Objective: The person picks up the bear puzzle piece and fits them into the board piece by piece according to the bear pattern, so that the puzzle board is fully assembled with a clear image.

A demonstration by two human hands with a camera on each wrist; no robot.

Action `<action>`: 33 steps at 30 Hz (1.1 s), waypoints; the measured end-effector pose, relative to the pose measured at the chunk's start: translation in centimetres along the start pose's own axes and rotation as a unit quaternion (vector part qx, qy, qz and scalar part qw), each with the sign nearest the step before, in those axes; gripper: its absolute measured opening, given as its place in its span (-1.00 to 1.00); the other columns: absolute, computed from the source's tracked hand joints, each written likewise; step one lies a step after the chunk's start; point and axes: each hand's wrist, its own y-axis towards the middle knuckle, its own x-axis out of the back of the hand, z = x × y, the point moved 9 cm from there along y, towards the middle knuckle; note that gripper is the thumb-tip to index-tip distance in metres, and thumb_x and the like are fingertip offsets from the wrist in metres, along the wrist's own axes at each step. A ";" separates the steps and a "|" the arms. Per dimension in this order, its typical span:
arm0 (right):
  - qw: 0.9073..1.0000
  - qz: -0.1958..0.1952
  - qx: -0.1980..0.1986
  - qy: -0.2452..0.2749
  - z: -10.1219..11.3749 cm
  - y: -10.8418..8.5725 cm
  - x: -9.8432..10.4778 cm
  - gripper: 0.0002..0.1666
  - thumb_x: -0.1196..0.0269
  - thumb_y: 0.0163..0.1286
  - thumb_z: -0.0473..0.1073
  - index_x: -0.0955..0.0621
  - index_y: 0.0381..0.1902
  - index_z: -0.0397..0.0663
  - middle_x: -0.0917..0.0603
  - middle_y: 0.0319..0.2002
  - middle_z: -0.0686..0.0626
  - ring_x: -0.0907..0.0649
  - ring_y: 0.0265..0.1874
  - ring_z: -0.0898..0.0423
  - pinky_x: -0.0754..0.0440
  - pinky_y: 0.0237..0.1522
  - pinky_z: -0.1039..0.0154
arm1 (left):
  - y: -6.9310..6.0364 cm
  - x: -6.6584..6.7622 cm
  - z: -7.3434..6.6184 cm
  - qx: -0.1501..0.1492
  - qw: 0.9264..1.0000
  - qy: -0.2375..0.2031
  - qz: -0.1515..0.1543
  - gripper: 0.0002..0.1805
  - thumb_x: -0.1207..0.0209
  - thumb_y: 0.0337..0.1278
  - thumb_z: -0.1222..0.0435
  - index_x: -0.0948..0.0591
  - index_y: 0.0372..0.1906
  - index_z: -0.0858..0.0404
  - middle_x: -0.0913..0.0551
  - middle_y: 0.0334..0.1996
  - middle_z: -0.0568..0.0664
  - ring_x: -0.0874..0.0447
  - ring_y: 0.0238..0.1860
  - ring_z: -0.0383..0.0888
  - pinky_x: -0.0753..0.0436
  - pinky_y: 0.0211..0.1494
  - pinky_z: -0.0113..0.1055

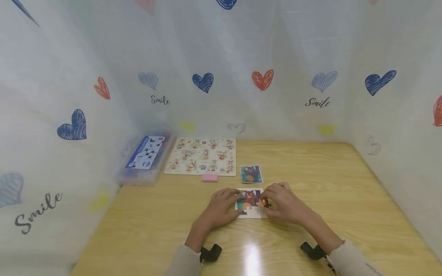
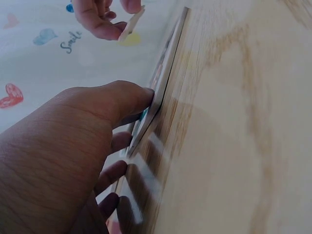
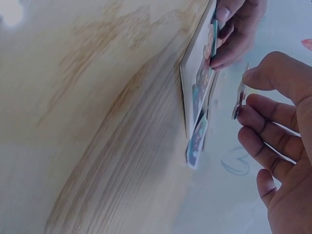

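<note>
A small jigsaw puzzle board (image 1: 256, 213) with a white border and a brown bear picture lies between the two hands. My left hand (image 1: 221, 207) rests at its left side, the thumb touching the board's edge and a fingertip on the picture. In the left wrist view, other fingers of this hand (image 2: 63, 136) reach beyond the edge to the table. Above the board's right side, my right hand (image 1: 284, 203) pinches a puzzle piece (image 3: 240, 95) between thumb and fingertips, raised off the board. Part of the board's lower area shows bare white.
A bear picture card (image 1: 251, 174) lies just behind the board. Farther back left are a pink block (image 1: 209, 178), a wooden board with printed figures (image 1: 202, 156) and a clear plastic box (image 1: 143, 157) with a blue label. A printed curtain (image 1: 228, 111) borders the table.
</note>
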 end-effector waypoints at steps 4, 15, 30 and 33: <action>1.000 -0.005 0.013 0.001 -0.1 0.0 0.0 -0.74 -0.49 0.04 -0.17 -0.69 -0.27 0.05 -0.63 -0.29 0.17 -0.55 -0.21 0.20 -0.37 -0.05 0.00 | 0.5 -0.1 -0.2 -0.009 1.000 0.017 -0.001 -0.49 -0.08 0.39 -0.06 -0.47 0.39 -0.15 -0.39 0.37 -0.11 -0.26 0.41 0.04 -0.25 0.37 0.23; 0.999 -0.008 0.026 -0.022 0.7 0.7 -0.7 -0.74 -0.47 0.04 -0.14 -0.70 -0.26 0.04 -0.62 -0.33 0.16 -0.54 -0.26 0.19 -0.39 -0.04 0.06 | 0.8 0.2 -0.3 -0.009 1.000 0.016 -0.003 -0.48 -0.11 0.39 -0.06 -0.48 0.39 -0.11 -0.38 0.39 -0.10 -0.24 0.43 0.06 -0.23 0.38 0.22; 0.999 0.042 0.007 -0.018 1.4 2.0 -3.0 -0.73 -0.43 0.13 -0.09 -0.70 -0.17 0.09 -0.63 -0.27 0.19 -0.52 -0.22 0.20 -0.35 0.02 0.10 | 0.5 0.7 0.0 -0.005 1.000 -0.002 0.003 -0.46 -0.13 0.37 -0.04 -0.48 0.39 -0.06 -0.38 0.39 -0.07 -0.22 0.43 0.07 -0.18 0.40 0.22; 0.999 0.043 0.009 -0.023 1.5 1.9 -3.3 -0.69 -0.43 0.12 -0.08 -0.71 -0.14 0.08 -0.65 -0.22 0.19 -0.55 -0.18 0.19 -0.36 0.00 0.11 | 0.4 0.4 0.1 -0.008 1.000 -0.004 0.005 -0.46 -0.13 0.37 -0.04 -0.47 0.40 -0.07 -0.37 0.39 -0.08 -0.22 0.43 0.06 -0.18 0.40 0.21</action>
